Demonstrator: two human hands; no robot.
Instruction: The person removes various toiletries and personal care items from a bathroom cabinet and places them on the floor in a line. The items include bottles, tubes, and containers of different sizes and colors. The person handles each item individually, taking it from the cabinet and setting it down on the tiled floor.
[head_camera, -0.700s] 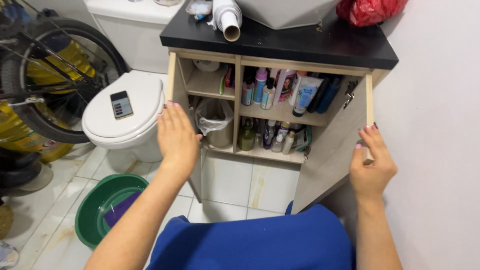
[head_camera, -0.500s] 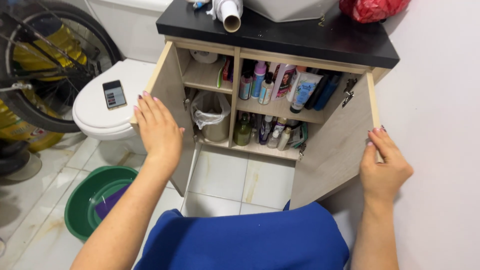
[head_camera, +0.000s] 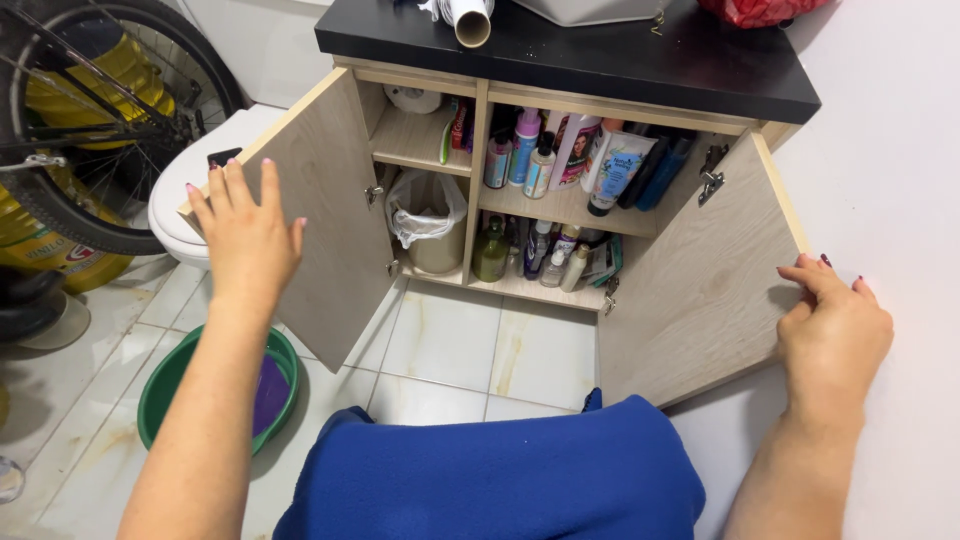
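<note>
The left hand (head_camera: 245, 230) lay flat, fingers spread, against the outer edge of the left cabinet door (head_camera: 320, 215), which stood swung wide beside the toilet (head_camera: 195, 190). The right hand (head_camera: 835, 330) rested on the outer edge of the right cabinet door (head_camera: 700, 290), fingers loosely open over it, near the white wall. Between the doors, shelves held bottles (head_camera: 530, 160) and a bagged bin (head_camera: 430, 220) under the black counter (head_camera: 600, 70). A green basin (head_camera: 160, 385) sat on the floor.
</note>
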